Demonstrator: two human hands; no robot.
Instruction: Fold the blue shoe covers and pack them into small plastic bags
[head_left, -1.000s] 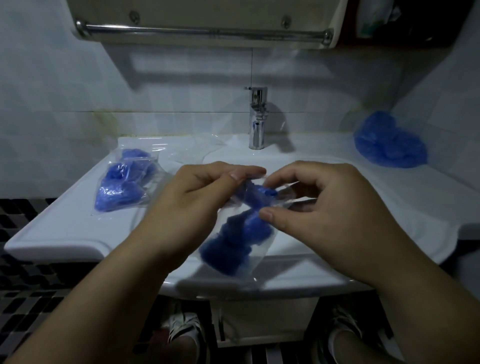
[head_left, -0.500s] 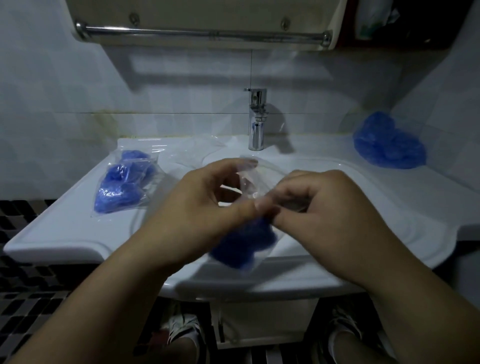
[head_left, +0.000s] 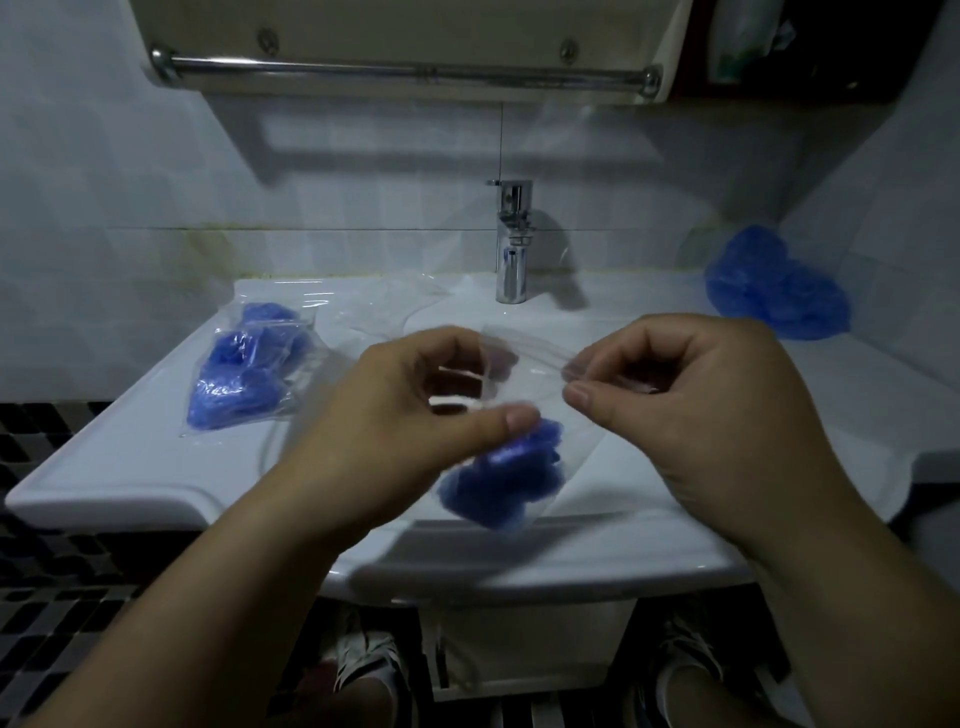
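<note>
A small clear plastic bag hangs over the white sink, with folded blue shoe covers bunched at its bottom. My left hand pinches the bag's top edge on the left side. My right hand pinches the same top edge on the right, thumb against fingers. The bag's mouth is stretched flat between the two hands. Loose blue shoe covers lie in a heap at the back right of the counter.
Packed bags of blue shoe covers lie on the left side of the sink counter, with empty clear bags behind them. A chrome faucet stands at the back. A towel rail runs overhead.
The shoe covers have dropped fully into the bag. My hands have moved apart along the bag's top edge, the right one sliding right, pulling the mouth flat.
</note>
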